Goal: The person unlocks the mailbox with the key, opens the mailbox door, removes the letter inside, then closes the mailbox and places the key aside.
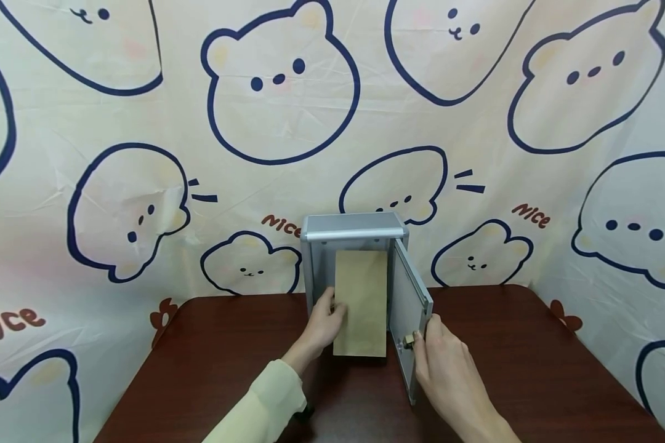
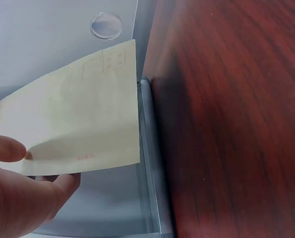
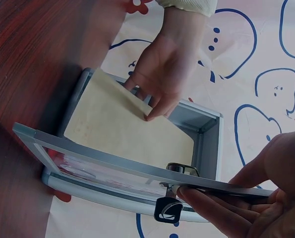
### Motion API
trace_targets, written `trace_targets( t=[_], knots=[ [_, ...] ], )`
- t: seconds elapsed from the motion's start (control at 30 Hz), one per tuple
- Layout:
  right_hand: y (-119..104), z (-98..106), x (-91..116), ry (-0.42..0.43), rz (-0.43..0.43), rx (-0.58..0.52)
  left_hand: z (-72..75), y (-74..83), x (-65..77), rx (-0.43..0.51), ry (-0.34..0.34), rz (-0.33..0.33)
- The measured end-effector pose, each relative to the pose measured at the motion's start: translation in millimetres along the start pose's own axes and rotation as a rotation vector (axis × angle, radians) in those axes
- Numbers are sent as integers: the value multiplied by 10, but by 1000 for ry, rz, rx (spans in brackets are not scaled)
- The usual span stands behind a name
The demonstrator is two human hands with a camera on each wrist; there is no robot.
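My left hand (image 1: 322, 323) pinches the left edge of a tan paper envelope (image 1: 361, 304), thumb on its front face. Small red print and postcode squares show on the envelope (image 2: 88, 111) in the left wrist view. Upright in the head view, it stands at the opening of a grey metal mailbox (image 1: 354, 229), partly inside it. The mailbox door (image 1: 412, 295) is swung out to the right. My right hand (image 1: 451, 369) grips the door's free edge beside the lock (image 1: 408, 341). A black-headed key (image 3: 168, 209) sits in the lock in the right wrist view.
The mailbox stands near the back of a dark reddish-brown wooden table (image 1: 210, 363). Behind and beside the table hangs a pale curtain (image 1: 377, 123) with cartoon bears. A small dark object (image 1: 305, 412) shows under the left wrist.
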State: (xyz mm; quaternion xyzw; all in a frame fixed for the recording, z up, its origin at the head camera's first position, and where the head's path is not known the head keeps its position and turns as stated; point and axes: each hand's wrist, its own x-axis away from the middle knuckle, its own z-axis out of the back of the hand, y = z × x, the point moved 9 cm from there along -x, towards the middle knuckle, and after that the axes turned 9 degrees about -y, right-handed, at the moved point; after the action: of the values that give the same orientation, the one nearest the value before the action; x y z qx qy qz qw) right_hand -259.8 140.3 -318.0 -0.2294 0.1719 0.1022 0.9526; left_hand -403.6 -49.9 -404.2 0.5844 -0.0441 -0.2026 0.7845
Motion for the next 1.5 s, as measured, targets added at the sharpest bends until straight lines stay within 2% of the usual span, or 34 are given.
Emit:
trace_targets(
  t=[0.47,0.7,0.83,1.0,1.23,1.5],
  knots=[
    [10,3,6,-9,3,-3,-54,-52,237,103,-27,33],
    [9,26,-10,-2,4,0,-26,0,368,86,-35,27],
    [8,27,-11,3,8,3,8,23,418,71,-63,18],
    [9,23,-2,7,8,0,78,40,442,-12,-130,15],
    [18,20,4,3,8,-2,142,136,466,-213,-267,3],
    [26,28,-1,-4,6,-1,26,136,508,-324,-479,16]
  ],
)
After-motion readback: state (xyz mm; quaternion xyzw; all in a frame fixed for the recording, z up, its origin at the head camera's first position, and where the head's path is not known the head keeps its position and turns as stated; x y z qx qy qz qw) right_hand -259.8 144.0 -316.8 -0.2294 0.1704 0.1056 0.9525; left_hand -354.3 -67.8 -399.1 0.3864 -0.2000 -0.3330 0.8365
